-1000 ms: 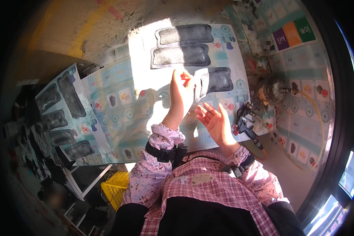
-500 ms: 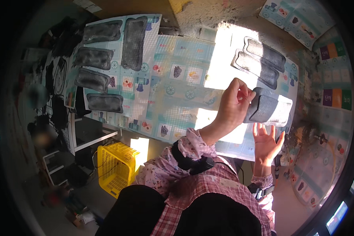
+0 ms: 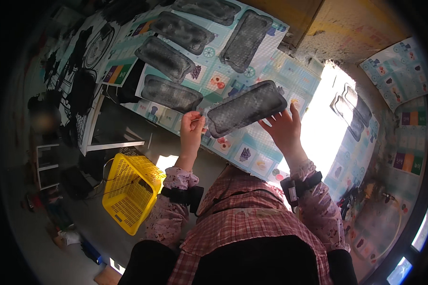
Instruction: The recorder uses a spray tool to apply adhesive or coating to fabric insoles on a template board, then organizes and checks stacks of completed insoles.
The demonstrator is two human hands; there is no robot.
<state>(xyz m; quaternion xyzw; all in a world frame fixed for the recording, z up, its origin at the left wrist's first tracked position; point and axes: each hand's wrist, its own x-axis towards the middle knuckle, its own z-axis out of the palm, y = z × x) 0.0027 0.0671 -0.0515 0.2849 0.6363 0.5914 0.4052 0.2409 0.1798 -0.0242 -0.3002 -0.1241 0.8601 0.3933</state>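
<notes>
A dark grey, oblong, tray-like piece point(image 3: 247, 109) with a raised rim and a mottled surface is held tilted above the patterned table cover. My left hand point(image 3: 191, 135) pinches its left end, where a bit of clear film seems to show. My right hand point(image 3: 287, 135) supports the right end from below, fingers partly hidden under it. Just left of the held piece, a similar dark piece point(image 3: 171, 93) lies on the cover, close to my left fingers. Several more lie beyond it, among them an upright one point(image 3: 246, 42).
Two similar pieces, one a dark piece point(image 3: 348, 116), overlap in the sunlit right part of the table cover point(image 3: 318, 137). A yellow plastic basket point(image 3: 131, 194) stands on the floor at the left, near a white metal frame point(image 3: 114, 146). A wall rises behind the table.
The dark piece has come off the right side of the table and moved left, now raised in both hands. My right hand, open before, now supports it. The view has swung left.
</notes>
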